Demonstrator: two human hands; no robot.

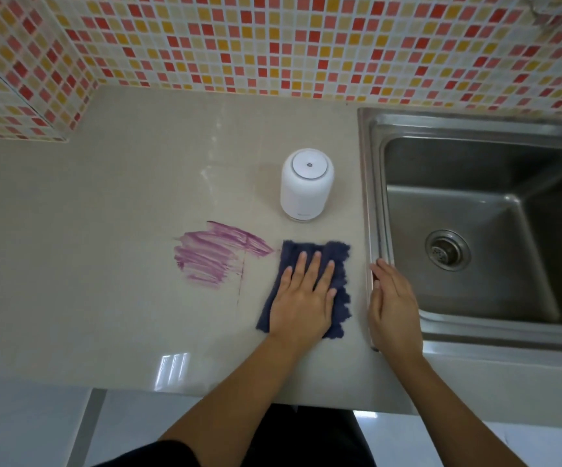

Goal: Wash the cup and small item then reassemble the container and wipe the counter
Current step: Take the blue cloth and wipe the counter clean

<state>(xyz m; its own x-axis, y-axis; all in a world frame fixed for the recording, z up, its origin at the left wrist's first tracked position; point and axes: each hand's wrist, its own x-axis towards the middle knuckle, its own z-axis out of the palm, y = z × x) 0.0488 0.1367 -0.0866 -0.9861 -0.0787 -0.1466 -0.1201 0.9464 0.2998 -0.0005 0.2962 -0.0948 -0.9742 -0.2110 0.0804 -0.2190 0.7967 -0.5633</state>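
Note:
A dark blue cloth (339, 261) lies flat on the beige counter (111, 197), just left of the sink. My left hand (304, 298) presses on it with straight, spread fingers. A smeared purple stain (215, 256) marks the counter to the left of the cloth. Behind the cloth stands the white container (306, 183), upright and assembled, its round lid with a small hole on top. My right hand (394, 303) rests with relaxed fingers on the sink's left rim and holds nothing.
A steel sink (373, 183) with a drain (447, 251) fills the right side. Mosaic tile walls (272, 42) close off the back and left. The counter's front edge runs near my body.

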